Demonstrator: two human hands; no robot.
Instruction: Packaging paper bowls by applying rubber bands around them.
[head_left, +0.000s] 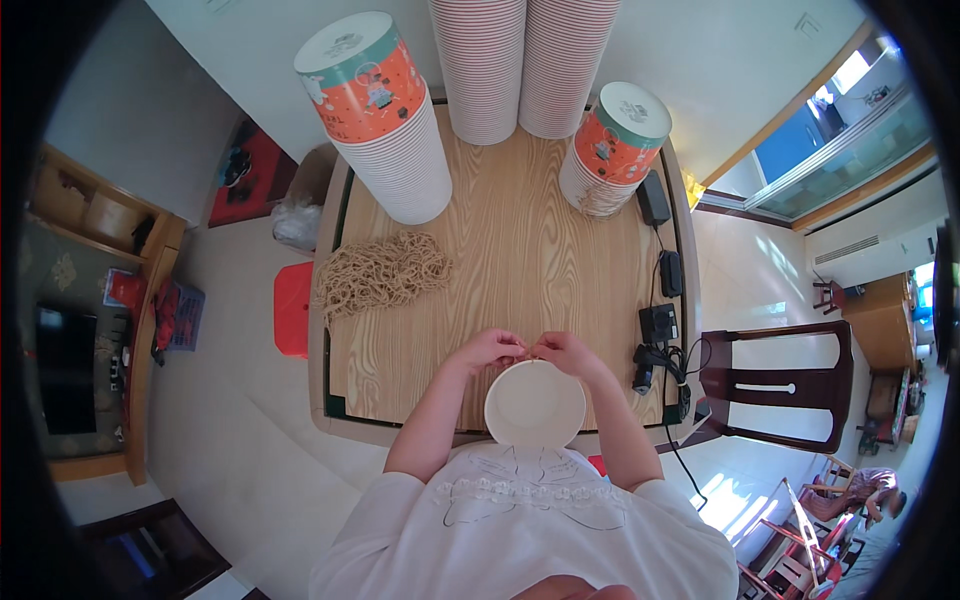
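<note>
A white paper bowl (535,405) sits at the near edge of the wooden table (520,250), right in front of my body. My left hand (488,350) and my right hand (567,352) meet at the bowl's far rim, fingers pinched together on a thin piece of tan string (530,358) there. A loose pile of the same tan string loops (382,272) lies on the table to the left, apart from both hands.
Tall stacks of paper bowls stand at the back: one at the left (385,120), two in the middle (525,60), a shorter one at the right (612,150). Black chargers and cables (660,320) line the right edge. A dark wooden chair (780,385) is at the right, a red stool (293,308) at the left.
</note>
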